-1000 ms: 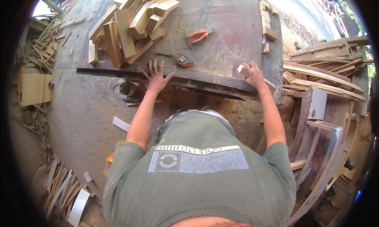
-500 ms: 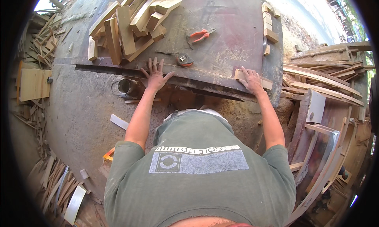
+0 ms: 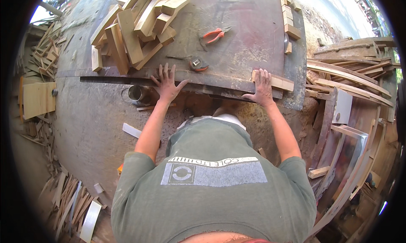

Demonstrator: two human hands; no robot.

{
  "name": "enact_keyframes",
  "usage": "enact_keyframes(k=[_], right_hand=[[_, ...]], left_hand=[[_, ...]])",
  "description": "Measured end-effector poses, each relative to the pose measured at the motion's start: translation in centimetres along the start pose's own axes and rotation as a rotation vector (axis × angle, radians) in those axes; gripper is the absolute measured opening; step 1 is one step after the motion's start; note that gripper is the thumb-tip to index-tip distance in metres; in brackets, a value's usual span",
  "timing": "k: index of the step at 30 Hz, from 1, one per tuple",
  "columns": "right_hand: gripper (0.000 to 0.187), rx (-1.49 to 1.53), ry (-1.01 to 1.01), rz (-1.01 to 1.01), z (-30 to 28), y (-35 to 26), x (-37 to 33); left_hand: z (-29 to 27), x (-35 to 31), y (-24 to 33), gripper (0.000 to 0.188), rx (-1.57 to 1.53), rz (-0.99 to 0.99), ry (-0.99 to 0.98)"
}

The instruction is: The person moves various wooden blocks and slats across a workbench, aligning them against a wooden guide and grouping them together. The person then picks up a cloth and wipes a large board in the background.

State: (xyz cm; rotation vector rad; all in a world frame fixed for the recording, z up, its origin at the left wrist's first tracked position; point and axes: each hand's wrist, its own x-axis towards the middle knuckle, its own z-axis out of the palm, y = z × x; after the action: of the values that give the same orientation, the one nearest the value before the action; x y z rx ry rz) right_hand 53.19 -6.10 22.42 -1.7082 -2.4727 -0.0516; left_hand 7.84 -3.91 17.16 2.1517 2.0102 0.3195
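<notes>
Fingers of right hand [image 3: 263,87] flat over wood block [image 3: 280,82] — block's end jutting right

Both arms reach toward twelve o'clock; left hand [image 3: 167,83] splayed flat, right hand [image 3: 263,87] pressed palm-down, fingers together.

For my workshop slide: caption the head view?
Left hand flat on the worn table, right hand on a wood block.

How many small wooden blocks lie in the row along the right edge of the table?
4 that I can see: three close together at the far end, and one nearer. A smaller piece below may be another.
</notes>
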Motion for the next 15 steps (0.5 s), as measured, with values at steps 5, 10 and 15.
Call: enact_keyframes(k=[5, 10, 15], right_hand=[[0.131, -0.062, 0.169, 0.032, 3.7, 0.4, -0.7], [0.135, -0.072, 0.211, 0.006, 3.9, 1.8, 0.2], [0.133, -0.053, 0.205, 0.012, 3.4, 3.8, 3.5]], left_hand=[[0.7, -0.2, -0.2, 0.106, -0.017, 0.078, 0.093], [0.6, 0.4, 0.2, 0.106, -0.002, 0.079, 0.029], [1.8, 3.9, 0.7, 0.104, -0.002, 0.074, 0.045]])
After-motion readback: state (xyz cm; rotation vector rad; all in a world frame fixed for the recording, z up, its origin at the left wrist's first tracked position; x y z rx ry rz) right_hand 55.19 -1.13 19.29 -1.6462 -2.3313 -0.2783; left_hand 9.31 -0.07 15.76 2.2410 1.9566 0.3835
